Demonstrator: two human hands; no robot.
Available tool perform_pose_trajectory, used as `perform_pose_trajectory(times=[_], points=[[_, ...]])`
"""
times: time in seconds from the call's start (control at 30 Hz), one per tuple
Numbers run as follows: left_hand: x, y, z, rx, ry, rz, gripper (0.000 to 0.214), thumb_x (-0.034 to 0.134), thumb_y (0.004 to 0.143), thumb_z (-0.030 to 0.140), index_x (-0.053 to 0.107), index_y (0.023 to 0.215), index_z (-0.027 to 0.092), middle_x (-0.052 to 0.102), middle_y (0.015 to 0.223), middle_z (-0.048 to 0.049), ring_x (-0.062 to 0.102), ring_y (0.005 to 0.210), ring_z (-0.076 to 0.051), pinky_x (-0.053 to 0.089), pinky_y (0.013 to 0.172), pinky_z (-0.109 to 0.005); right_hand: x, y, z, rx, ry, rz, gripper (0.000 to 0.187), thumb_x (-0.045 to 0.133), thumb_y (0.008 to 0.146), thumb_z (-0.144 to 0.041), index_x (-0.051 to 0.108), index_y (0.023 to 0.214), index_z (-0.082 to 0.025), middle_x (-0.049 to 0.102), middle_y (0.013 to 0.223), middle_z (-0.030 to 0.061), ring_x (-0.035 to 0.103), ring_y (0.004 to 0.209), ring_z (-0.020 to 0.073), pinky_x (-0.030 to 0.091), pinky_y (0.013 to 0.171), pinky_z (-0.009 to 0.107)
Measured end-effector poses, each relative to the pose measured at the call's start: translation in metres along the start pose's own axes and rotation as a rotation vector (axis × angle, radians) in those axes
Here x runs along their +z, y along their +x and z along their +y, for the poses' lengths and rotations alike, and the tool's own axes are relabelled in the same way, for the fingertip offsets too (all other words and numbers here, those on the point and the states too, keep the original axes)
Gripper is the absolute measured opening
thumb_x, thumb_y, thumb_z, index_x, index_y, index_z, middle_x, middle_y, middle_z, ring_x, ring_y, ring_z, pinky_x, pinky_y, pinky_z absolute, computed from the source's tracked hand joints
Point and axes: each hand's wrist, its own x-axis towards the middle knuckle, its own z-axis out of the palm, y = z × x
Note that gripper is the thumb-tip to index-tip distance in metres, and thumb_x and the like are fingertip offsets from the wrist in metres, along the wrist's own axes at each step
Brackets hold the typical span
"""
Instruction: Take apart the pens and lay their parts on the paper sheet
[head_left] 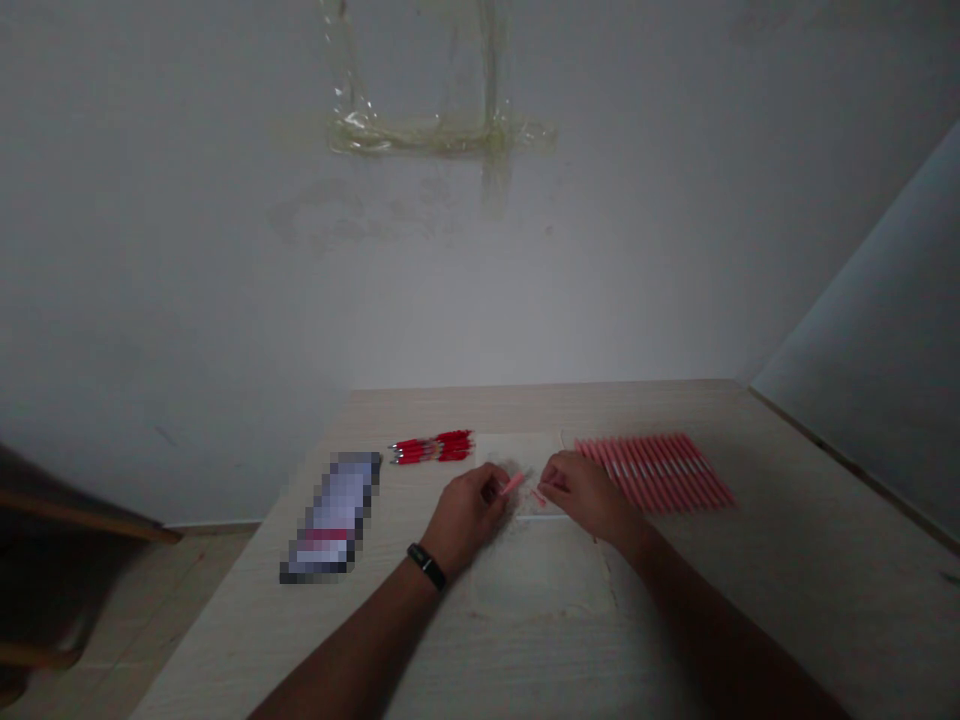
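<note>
My left hand (476, 500), with a black band on the wrist, is closed around a short pink pen part (513, 485) that points up to the right. Just to the right, my right hand (577, 490) has its fingertips pinched together; whatever they hold is too small to make out. Between the hands, small pink bits (538, 496) show over a pale cloth or sheet (540, 580). A thin white stick, like a pen refill (541, 517), lies crosswise below the fingers. Right of my right hand is a neat row of several pink pens (656, 470).
Several red pens (433, 448) lie bundled at the back left of the wooden table (247, 640). A pixelated, phone-like object (334, 520) is near the left edge. Behind the table stands a wall (637, 250) with yellowed tape on it.
</note>
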Motion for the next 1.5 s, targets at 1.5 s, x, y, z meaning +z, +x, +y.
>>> perform_pose_trajectory(times=[1.5], points=[[-0.007,0.001,0.004,0.031,-0.031,-0.078,0.016,0.061,0.088,0.035,0.067,0.087,0.02,0.07,0.08,-0.004,0.06,0.071,-0.017,0.04,0.063,-0.025,0.004,-0.002,-0.011,0.038,0.091,0.022,0.011,0.07,0.084,-0.024,0.062,0.079,-0.018,0.064,0.078,0.0007,0.06,0.071,0.0148,0.041,0.063,0.024]])
